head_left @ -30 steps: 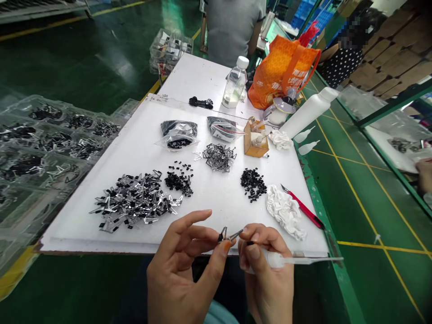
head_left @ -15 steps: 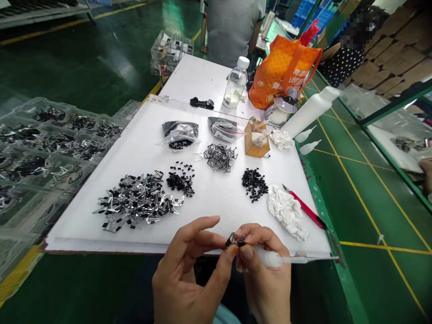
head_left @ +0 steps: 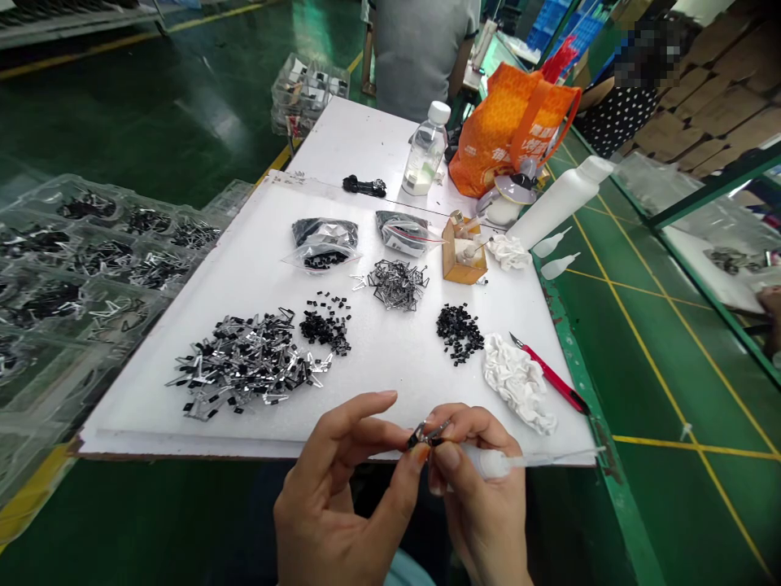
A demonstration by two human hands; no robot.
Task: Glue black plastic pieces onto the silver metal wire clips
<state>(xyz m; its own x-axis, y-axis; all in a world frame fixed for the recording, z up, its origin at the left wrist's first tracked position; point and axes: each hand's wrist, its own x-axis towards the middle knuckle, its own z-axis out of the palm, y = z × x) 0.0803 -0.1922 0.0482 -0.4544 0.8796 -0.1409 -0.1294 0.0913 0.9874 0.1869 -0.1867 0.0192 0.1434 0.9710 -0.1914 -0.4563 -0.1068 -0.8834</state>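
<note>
Thumb and fingertips of my left hand [head_left: 347, 492] pinch a small metal clip with black end pieces [head_left: 417, 437]. Its far side is between the thumb and forefinger of my right hand [head_left: 485, 509], so the fingertips partly cover it. Tucked in my right hand is also a small white dropper bottle [head_left: 493, 464], its long thin nozzle pointing right. Beyond my hands lie a large pile of black-tipped metal clips [head_left: 247, 366], two heaps of small black caps [head_left: 326, 327] [head_left: 459, 334], and a pile of bare metal clips [head_left: 399, 285].
A red craft knife [head_left: 555, 378] lies by a crumpled white cloth [head_left: 518, 382] on the right. Farther back are zip bags [head_left: 323, 240], a wooden holder [head_left: 464, 264], bottles and an orange bag [head_left: 512, 130]. Clear trays [head_left: 110, 244] stand left. Two people are beyond the table.
The dropper bottle's nozzle has tilted slightly upward at its right end. Both hands stay almost in place on the clip.
</note>
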